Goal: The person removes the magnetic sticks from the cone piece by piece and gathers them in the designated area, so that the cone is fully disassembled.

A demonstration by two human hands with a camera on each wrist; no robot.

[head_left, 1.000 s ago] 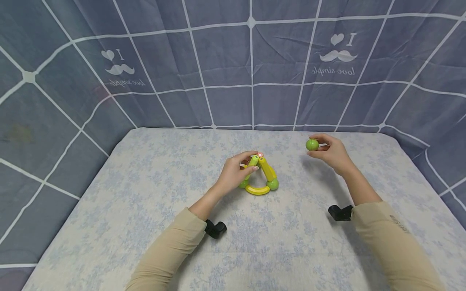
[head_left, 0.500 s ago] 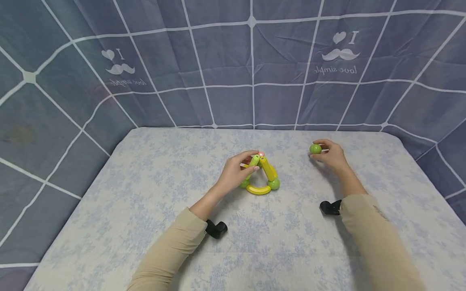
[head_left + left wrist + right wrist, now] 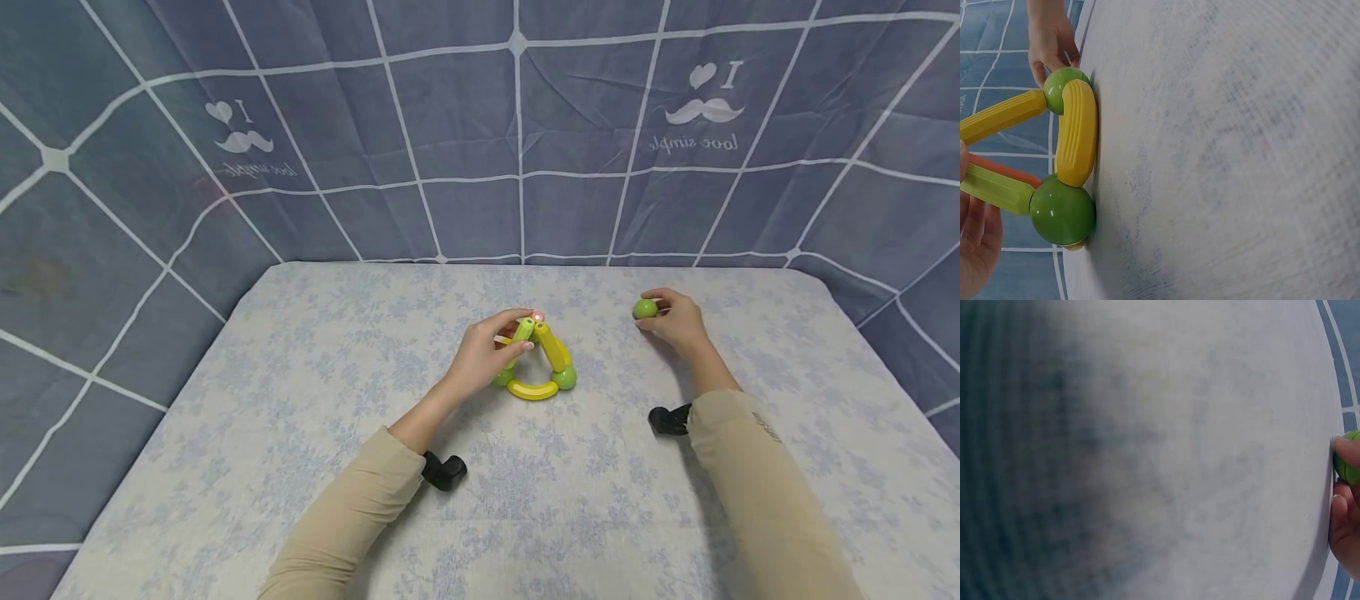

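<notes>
My left hand (image 3: pixel 483 350) pinches the upper part of a light green rod (image 3: pixel 523 331) in a small frame of toy rods and balls. A straight yellow rod (image 3: pixel 553 346) leans in to meet it at the top, by a small pinkish tip. Along the bottom, a curved yellow rod (image 3: pixel 1077 132) joins two green balls, one of them a glossy green ball (image 3: pixel 1063 211) in the left wrist view. An orange rod (image 3: pixel 1007 169) shows behind. Off to the right, my right hand (image 3: pixel 677 321) grips a separate green ball (image 3: pixel 645 309) between thumb and fingers, low over the table.
A pale table cloth with a blue floral pattern (image 3: pixel 570 500) covers the surface. Behind it hangs a blue-grey curtain (image 3: pixel 465 125) with white lines. Black wrist pieces (image 3: pixel 444 472) stick out beside both sleeves.
My right hand, holding the green ball, has come down lower and nearer to the table, its forearm shifting left. The left hand and the rod frame stay in place.
</notes>
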